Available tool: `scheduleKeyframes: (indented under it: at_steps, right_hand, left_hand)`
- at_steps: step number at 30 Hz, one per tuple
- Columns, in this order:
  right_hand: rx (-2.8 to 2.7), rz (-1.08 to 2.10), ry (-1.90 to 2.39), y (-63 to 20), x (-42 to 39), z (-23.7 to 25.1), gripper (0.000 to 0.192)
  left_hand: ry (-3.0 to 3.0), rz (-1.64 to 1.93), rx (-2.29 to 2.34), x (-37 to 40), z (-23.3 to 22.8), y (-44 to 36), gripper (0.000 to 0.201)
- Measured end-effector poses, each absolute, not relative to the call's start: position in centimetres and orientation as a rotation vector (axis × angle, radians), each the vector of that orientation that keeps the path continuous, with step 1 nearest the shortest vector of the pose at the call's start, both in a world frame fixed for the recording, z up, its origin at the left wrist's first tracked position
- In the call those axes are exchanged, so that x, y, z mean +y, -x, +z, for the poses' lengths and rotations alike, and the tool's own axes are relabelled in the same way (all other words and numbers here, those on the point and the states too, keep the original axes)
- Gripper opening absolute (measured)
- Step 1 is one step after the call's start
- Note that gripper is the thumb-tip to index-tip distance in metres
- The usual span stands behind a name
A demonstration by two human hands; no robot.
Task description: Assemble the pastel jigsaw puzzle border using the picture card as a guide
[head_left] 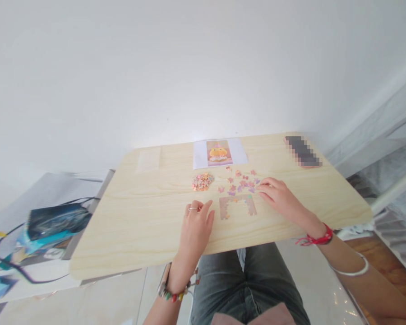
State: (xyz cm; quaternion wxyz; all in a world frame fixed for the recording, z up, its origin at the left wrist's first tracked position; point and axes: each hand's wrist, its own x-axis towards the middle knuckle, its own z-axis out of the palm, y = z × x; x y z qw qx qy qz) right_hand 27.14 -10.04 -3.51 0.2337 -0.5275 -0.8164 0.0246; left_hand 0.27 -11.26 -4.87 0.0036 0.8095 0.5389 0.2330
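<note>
My right hand (279, 195) is out over the scattered loose pieces (243, 183), fingers flattened and reaching left, fingertips right on the edge of the scatter. Can't tell if I've actually got a piece pinched under there, it's too small to see. My left hand (196, 225) is just lying palm down on the worktop (145, 216), fingers loosely together, holding nothing, parked just beside the left leg of the finished bit.

So I'd say I'm at the pick-a-piece stage. The assembled section (237, 206) sits between my hands, kind of an upside-down U frame, open in the middle. The loose ones are just behind it, and there's a tighter heap of pieces (202, 181) a bit further left. The reference picture (219, 152) with the orange character is at the far side, touching nothing.

Next move probably needs a clean fingertip pinch on a single piece without nudging its neighbours, then turning it to match the frame's edge. Blurred-out phone (302, 151) is well off at the far right corner.
</note>
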Motion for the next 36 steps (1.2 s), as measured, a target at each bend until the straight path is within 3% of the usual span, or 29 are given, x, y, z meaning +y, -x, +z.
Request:
scheduleKeyframes:
  at_steps: [13, 22, 28, 36]
  right_hand:
    - [-2.531, 0.272, 1.249, -20.4, -3.7, -2.8, 0.010]
    - [-2.429, 0.503, 1.312, -23.4, -2.9, -2.8, 0.012]
    - [-2.521, 0.394, 1.296, -22.5, -3.3, -2.9, 0.004]
    - [-2.597, 0.291, 1.285, -22.4, -3.1, -2.9, 0.008]
  left_hand:
    - [-2.520, 0.755, 1.692, -10.9, -5.2, -0.6, 0.024]
    - [-2.444, 0.911, 1.666, -11.2, -6.0, -0.1, 0.023]
    - [-2.436, 0.952, 1.639, -11.1, -5.7, -1.3, 0.023]
    - [-2.395, 0.893, 1.657, -11.4, -6.0, -1.1, 0.023]
